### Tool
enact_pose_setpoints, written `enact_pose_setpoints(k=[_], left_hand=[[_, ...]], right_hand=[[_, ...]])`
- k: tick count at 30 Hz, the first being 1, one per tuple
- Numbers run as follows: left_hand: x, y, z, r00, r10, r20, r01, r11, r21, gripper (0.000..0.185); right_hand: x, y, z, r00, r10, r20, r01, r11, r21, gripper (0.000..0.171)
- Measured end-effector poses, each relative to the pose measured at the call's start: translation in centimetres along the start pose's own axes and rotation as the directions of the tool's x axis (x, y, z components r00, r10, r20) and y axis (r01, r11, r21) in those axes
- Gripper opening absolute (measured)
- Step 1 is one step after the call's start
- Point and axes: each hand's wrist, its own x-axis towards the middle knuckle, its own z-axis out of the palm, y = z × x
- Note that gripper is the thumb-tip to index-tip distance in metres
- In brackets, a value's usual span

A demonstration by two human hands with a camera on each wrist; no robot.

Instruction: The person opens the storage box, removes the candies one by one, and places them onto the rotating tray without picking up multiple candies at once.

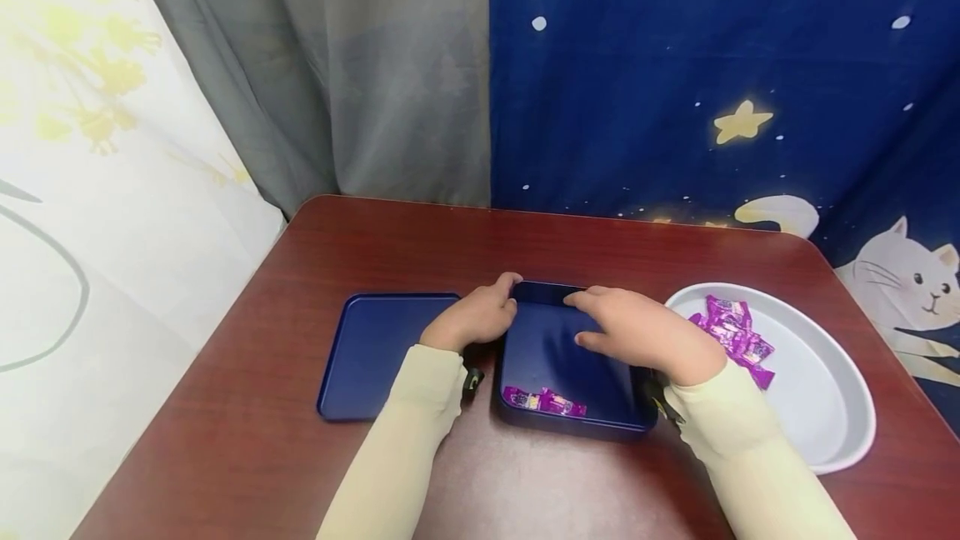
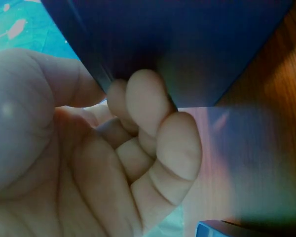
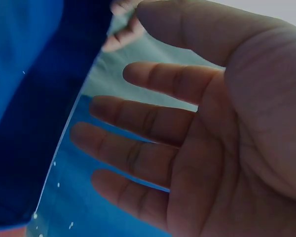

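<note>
Head view: your left hand [image 1: 474, 317] pinches the far rim of the blue tin [image 1: 567, 365]; your right hand [image 1: 645, 333] hovers released. Tin looks stiff, light, slick; hold its rims.

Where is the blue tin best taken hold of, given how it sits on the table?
By its raised rim. The blue tin is shallow and lies flat, open side up, candies inside. Grip the far wall, where the left hand is curled, with the right hand over it; the near wall is free of hands too. The lid crowds the left side and the white dish the right.
</note>
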Motion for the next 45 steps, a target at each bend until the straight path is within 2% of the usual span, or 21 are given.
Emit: enact_pose_setpoints(k=[6, 11, 14, 21, 34, 39, 45], left_hand=[[0.1, 0.1, 0.1, 1.000, -0.001, 0.005, 0.001, 1.000, 0.001, 0.047], [0.2, 0.1, 0.1, 1.000, 0.007, 0.004, -0.007, 1.000, 0.008, 0.046], [0.2, 0.1, 0.0, 1.000, 0.011, 0.003, -0.011, 1.000, 0.008, 0.046], [0.0, 0.2, 0.0, 1.000, 0.014, 0.003, -0.014, 1.000, 0.003, 0.046], [0.0, 0.1, 0.0, 1.000, 0.015, 0.001, -0.015, 1.000, -0.003, 0.047], [-0.1, 0.0, 0.0, 1.000, 0.009, -0.001, -0.009, 1.000, -0.003, 0.046], [-0.1, -0.1, 0.0, 1.000, 0.008, -0.004, -0.008, 1.000, -0.002, 0.047]], right_hand=[[1.6, -1.4, 1.2, 0.989, -0.049, 0.137, 0.062, 0.994, -0.095, 0.047], [2.5, -1.9, 2.2, 0.955, -0.135, 0.264, 0.141, 0.990, -0.004, 0.042], [2.7, -2.0, 2.7, 0.940, -0.137, 0.311, 0.130, 0.991, 0.042, 0.039], [3.1, -2.5, 3.7, 0.916, -0.124, 0.382, 0.110, 0.992, 0.057, 0.030], [3.2, -3.4, 4.6, 0.903, -0.135, 0.407, 0.137, 0.990, 0.023, 0.024], [3.2, -3.6, 4.5, 0.899, -0.167, 0.405, 0.168, 0.985, 0.032, 0.019], [3.3, -3.5, 4.5, 0.904, -0.163, 0.394, 0.166, 0.986, 0.028, 0.022]])
